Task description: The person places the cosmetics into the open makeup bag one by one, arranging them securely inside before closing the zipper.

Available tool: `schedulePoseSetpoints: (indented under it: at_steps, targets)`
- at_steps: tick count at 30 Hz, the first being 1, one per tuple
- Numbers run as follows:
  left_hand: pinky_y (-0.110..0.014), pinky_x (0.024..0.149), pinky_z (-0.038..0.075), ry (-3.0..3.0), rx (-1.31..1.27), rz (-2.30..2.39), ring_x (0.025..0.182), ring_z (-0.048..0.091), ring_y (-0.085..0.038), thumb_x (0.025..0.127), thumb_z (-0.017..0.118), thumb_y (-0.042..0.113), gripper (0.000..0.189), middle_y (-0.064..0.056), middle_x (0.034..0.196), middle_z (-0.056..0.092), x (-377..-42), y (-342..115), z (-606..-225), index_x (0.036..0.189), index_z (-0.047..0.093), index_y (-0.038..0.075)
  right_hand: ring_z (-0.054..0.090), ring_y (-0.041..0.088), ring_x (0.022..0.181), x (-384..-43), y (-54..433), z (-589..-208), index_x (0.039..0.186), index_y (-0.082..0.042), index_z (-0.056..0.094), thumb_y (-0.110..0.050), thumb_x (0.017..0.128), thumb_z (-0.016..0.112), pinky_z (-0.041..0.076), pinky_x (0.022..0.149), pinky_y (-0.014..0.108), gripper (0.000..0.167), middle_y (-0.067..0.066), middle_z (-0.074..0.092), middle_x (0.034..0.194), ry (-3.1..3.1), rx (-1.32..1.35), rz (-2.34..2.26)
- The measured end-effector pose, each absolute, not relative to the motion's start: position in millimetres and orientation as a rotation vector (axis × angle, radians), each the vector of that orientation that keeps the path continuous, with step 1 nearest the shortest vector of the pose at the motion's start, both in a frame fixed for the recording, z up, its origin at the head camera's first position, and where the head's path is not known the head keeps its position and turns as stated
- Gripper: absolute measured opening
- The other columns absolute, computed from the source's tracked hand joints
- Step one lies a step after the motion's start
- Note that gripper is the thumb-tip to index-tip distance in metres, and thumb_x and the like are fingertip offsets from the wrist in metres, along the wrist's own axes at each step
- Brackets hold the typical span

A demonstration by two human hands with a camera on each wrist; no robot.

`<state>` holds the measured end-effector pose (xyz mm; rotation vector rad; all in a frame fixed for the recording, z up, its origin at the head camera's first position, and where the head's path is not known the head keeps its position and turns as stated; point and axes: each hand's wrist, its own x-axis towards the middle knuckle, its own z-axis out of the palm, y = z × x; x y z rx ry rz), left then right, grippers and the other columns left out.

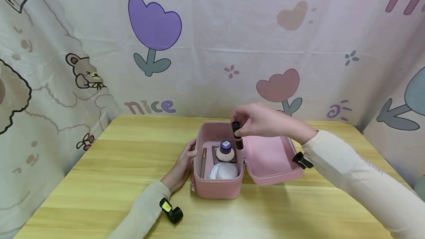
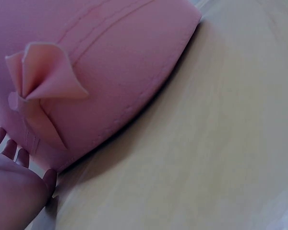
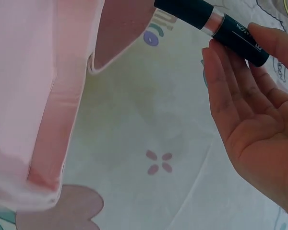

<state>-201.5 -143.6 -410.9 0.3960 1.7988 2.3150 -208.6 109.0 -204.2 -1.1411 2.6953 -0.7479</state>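
A pink cosmetic case (image 1: 217, 189) stands on the table with its lid (image 1: 269, 156) folded out to the right. My left hand (image 1: 180, 165) rests against its left side; the left wrist view shows the fingers (image 2: 9, 149) and thumb along the wall beside a pink bow (image 2: 45, 72). Above the case's right rim, my right hand (image 1: 260, 121) pinches a black lipstick tube (image 1: 236, 130) between thumb and fingers. In the right wrist view, the tube (image 3: 237, 40) has a pinkish band near its middle and pale lettering.
Inside the case are a thin brown tube (image 1: 203, 163), a cream jar with a dark blue lid (image 1: 225, 146), a flat dark square item beneath it, and round white containers (image 1: 227, 171). The wooden table (image 1: 132, 150) meets a patterned cloth (image 1: 206, 76) at the back.
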Motion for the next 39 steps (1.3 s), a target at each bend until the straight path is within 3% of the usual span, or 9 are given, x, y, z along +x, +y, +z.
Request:
schedulePoseSetpoints:
  at_steps: [6, 15, 20, 30, 39]
  targets:
    - [-0.050, 0.113, 0.007, 1.793, 0.396, 2.306, 0.141, 0.014, -0.037, 0.090, 0.044, 0.025, 0.070, -0.019, 0.156, 0.015, -200.1, -143.6, -412.0, 0.151, 0.019, 0.003, 0.065, 0.008, 0.084, -212.6, 89.5, -213.1, 0.098, -0.007, 0.065, -0.008, 0.078, 0.072, 0.049, 0.083, 0.036, 0.021, -0.005, 0.069, 0.087, 2.681, -1.212, -0.718]
    - [-0.046, 0.112, 0.011, 1.790, 0.429, 2.320, 0.139, 0.019, -0.037, 0.089, 0.044, 0.024, 0.069, -0.021, 0.154, 0.020, -202.1, -143.0, -409.0, 0.150, 0.020, 0.001, 0.062, 0.007, 0.077, -212.9, 66.7, -227.2, 0.093, -0.006, 0.064, -0.005, 0.078, 0.075, 0.051, 0.071, 0.024, 0.018, -0.002, 0.065, 0.083, 2.597, -1.287, -0.691]
    - [-0.040, 0.110, 0.016, 1.808, 0.436, 2.325, 0.137, 0.022, -0.036, 0.090, 0.042, 0.021, 0.067, -0.021, 0.151, 0.023, -202.3, -142.4, -408.3, 0.149, 0.021, 0.000, 0.057, 0.007, 0.075, -212.4, 57.4, -233.8, 0.091, -0.009, 0.063, -0.008, 0.080, 0.074, 0.049, 0.068, 0.023, 0.016, -0.004, 0.061, 0.081, 2.598, -1.308, -0.619]
    - [-0.044, 0.111, 0.014, 1.790, 0.399, 2.311, 0.137, 0.024, -0.034, 0.089, 0.045, 0.025, 0.069, -0.017, 0.153, 0.022, -201.1, -142.7, -409.2, 0.151, 0.021, 0.006, 0.054, 0.003, 0.069, -207.1, 44.8, -242.5, 0.089, -0.013, 0.064, -0.009, 0.079, 0.071, 0.046, 0.064, 0.020, 0.012, -0.010, 0.060, 0.078, 2.581, -1.331, -0.509]
    - [-0.040, 0.109, 0.020, 1.801, 0.404, 2.312, 0.132, 0.031, -0.030, 0.089, 0.045, 0.025, 0.068, -0.017, 0.151, 0.027, -199.2, -145.1, -411.6, 0.150, 0.022, 0.006, 0.055, 0.002, 0.069, -203.8, 33.7, -250.7, 0.087, -0.009, 0.067, -0.003, 0.078, 0.070, 0.047, 0.063, 0.018, 0.012, -0.006, 0.062, 0.077, 2.457, -1.378, -0.447]
